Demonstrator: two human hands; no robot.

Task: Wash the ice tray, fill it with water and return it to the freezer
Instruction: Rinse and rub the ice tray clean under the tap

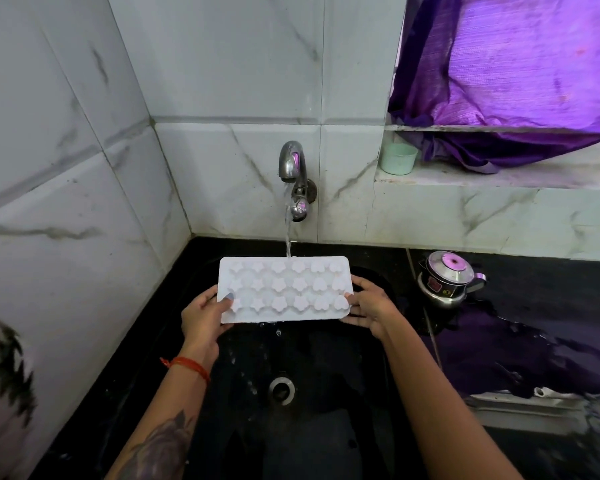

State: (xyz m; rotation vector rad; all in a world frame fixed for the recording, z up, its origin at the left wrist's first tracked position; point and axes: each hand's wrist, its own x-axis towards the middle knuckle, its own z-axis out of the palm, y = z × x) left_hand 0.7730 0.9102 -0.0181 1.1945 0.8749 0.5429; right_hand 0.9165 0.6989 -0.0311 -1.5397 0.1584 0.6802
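We see our two bare forearms with no sleeves in view. Our left wrist wears a thin red-orange thread bracelet (187, 366) with a loose knotted end, and a dark floral tattoo (160, 448) covers our left forearm.

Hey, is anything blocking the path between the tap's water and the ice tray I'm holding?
Nothing visible. The stream from the tap falls unobstructed onto the far edge of the ice tray, which the left hand and right hand hold over the sink.

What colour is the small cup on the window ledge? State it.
Pale mint green: the cup, seen in the head view.
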